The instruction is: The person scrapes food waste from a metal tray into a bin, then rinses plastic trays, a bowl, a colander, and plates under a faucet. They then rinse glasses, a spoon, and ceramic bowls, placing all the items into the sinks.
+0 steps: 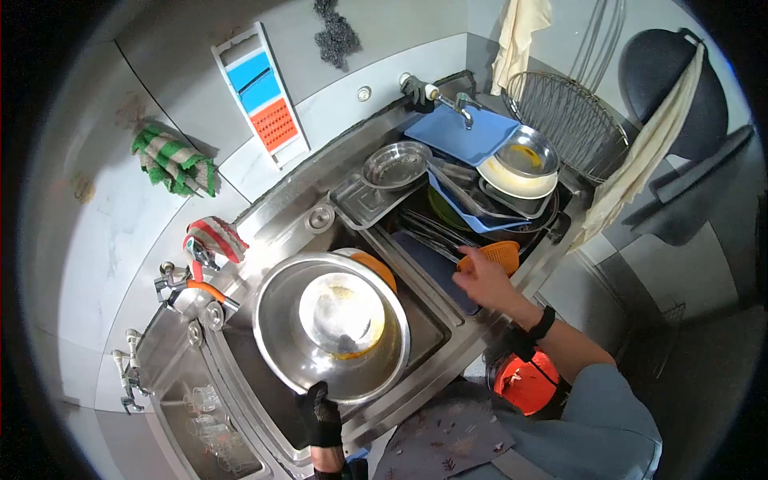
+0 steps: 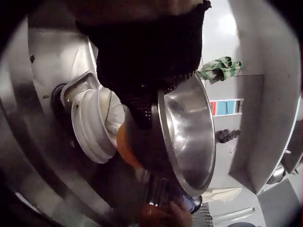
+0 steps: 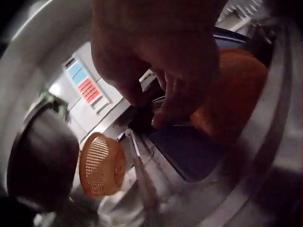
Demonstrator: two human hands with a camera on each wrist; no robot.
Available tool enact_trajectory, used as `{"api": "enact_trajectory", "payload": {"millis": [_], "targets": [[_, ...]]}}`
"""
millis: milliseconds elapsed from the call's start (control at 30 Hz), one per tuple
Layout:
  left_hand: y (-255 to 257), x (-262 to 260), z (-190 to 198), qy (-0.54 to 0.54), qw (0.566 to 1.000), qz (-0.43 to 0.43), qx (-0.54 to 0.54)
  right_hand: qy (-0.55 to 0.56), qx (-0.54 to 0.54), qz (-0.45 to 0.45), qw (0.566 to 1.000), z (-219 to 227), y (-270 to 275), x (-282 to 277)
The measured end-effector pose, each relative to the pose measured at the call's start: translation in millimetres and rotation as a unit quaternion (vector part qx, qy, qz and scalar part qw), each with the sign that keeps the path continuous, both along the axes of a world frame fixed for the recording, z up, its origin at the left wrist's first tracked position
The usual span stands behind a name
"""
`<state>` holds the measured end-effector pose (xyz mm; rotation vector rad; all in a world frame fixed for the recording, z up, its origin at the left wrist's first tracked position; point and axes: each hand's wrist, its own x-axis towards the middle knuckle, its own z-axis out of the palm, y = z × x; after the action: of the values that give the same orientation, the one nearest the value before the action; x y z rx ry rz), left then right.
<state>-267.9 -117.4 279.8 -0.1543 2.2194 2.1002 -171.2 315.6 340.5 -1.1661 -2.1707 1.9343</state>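
My gloved left hand (image 1: 322, 416) grips the near rim of a large steel bowl (image 1: 276, 344), held tilted over the middle sink basin. Its bright round bottom shows a yellow patch. In the left wrist view, the black glove (image 2: 147, 61) covers part of that bowl's rim. My bare right hand (image 1: 490, 282) reaches over the right basin, beside an orange perforated basket (image 1: 502, 256) and the ends of several thin metal utensils (image 1: 432, 228). Seen from the right wrist, its fingers (image 3: 163, 118) bend downward with a gap at the thumb, above a dark blue board (image 3: 189, 156).
Behind the bowl, an orange colander (image 3: 102, 165) sits near white bowls (image 2: 92, 127). A steel tray (image 1: 360, 204), a blue tray (image 1: 468, 136) and stacked bowls (image 1: 520, 180) crowd the back right. Glasses (image 1: 210, 432) stand in the left basin. A red bucket (image 1: 524, 384) is below the counter.
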Motion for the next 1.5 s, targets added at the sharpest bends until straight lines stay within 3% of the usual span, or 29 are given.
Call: {"api": "enact_trajectory", "payload": {"millis": [33,67,100,133,200,233,267,333,367,433,467,533,600,667,700,733,800,833,867,933,1000,1067,1133,1200,1267,1333,1367,1433,1500], "targets": [[18.6,-3.4,9.3,-0.055,0.998,0.004,0.013,0.072,0.214,0.081,0.971,0.7,-4.7,-3.3],[25.0,-2.2,14.6,-0.11,0.994,0.011,0.026,0.144,0.413,0.157,0.885,-0.8,-9.2,-7.2],[15.7,-8.0,-7.7,0.171,0.951,-0.098,-0.238,0.148,0.402,0.167,0.888,-3.3,-10.9,-14.4],[-8.6,-7.3,-22.1,0.162,0.95,-0.089,-0.251,0.15,0.409,0.217,0.874,-6.2,-11.5,-22.6],[-23.6,-5.2,-6.5,0.196,0.879,-0.11,-0.42,0.16,0.401,0.28,0.857,-2.5,-13.6,-39.8],[-26.4,-9.3,5.0,0.074,0.985,-0.029,-0.153,0.147,0.41,0.314,0.844,7.4,-13.9,-48.5],[-26.2,-13.3,19.8,-0.043,0.988,0.062,0.136,0.136,0.423,0.347,0.826,17.6,-13.9,-59.6],[-62.5,-10.9,25.0,0.035,0.994,0.08,-0.061,0.165,0.412,0.381,0.811,22.4,-21.0,-80.1],[-63.5,-9.4,36.5,0.012,0.986,0.149,0.079,0.207,0.426,0.415,0.777,23.2,-25.6,-92.1],[-79.7,7.7,45.2,0.139,0.937,0.128,-0.294,0.251,0.442,0.476,0.718,20.2,-44.0,-115.4],[-76.1,15.5,60.0,0.191,0.862,0.089,-0.461,0.258,0.44,0.482,0.712,14.1,-53.8,-128.2],[-86.3,29.8,55.7,0.203,0.856,0.099,-0.465,0.214,0.491,0.544,0.646,0.6,-73.2,-153.6],[-90.8,42.3,50.8,0.211,0.852,0.102,-0.468,0.189,0.489,0.57,0.633,-15.3,-89.3,-178.8],[-87.8,51.1,44.9,0.151,0.94,0.181,-0.247,0.145,0.593,0.457,0.647,-44.5,-101.7,-212.2],[-88.9,57.0,49.2,0.161,0.91,0.147,-0.354,0.149,0.595,0.461,0.642,-53.2,-104.6,-225.6],[-97.3,61.8,37.8,0.158,0.91,0.153,-0.352,0.136,0.58,0.422,0.684,-62.8,-106.7,-236.4],[-113.8,68.6,10.8,0.079,0.959,0.243,-0.119,0.119,0.565,0.38,0.722,-80.7,-110.1,-255.2],[-124.0,76.6,8.0,0.166,0.905,0.112,-0.375,0.102,0.56,0.411,0.712,-90.5,-111.0,-261.8],[-122.6,76.6,10.3,0.163,0.909,0.107,-0.369,0.082,0.555,0.439,0.701,-94.7,-109.3,-264.3],[-117.9,69.6,11.9,0.028,0.974,0.224,0.011,0.094,0.567,0.417,0.705,-79.3,-111.6,-261.0],[-134.9,65.7,-4.5,0.054,0.978,0.199,-0.034,0.247,0.554,0.327,0.725,-37.7,-109.2,-240.3],[-141.0,54.6,-10.3,0.195,0.924,0.115,-0.309,0.287,0.519,0.304,0.745,10.0,-97.3,-207.3],[-119.8,43.7,18.7,0.129,0.953,0.137,-0.238,0.333,0.485,0.28,0.759,46.2,-82.8,-177.4],[-107.8,35.8,34.6,0.258,0.862,0.047,-0.434,0.341,0.453,0.239,0.788,69.7,-55.1,-138.9],[-99.7,27.5,34.6,0.205,0.907,0.037,-0.367,0.312,0.463,0.202,0.805,90.9,-30.1,-92.8],[-97.8,15.8,13.2,0.126,0.981,0.062,-0.133,0.266,0.495,0.144,0.814,97.4,-13.1,-49.2],[-82.0,7.1,33.2,-0.006,0.997,0.064,0.053,0.26,0.5,0.138,0.814,92.6,-5.8,-29.0],[-62.5,-2.4,32.8,0.007,0.995,0.055,0.087,0.188,0.238,0.027,0.953,72.7,2.3,3.8],[-55.8,-6.8,31.3,0.024,0.993,0.025,0.116,0.178,0.13,-0.03,0.975,59.7,-6.9,31.6]]}}
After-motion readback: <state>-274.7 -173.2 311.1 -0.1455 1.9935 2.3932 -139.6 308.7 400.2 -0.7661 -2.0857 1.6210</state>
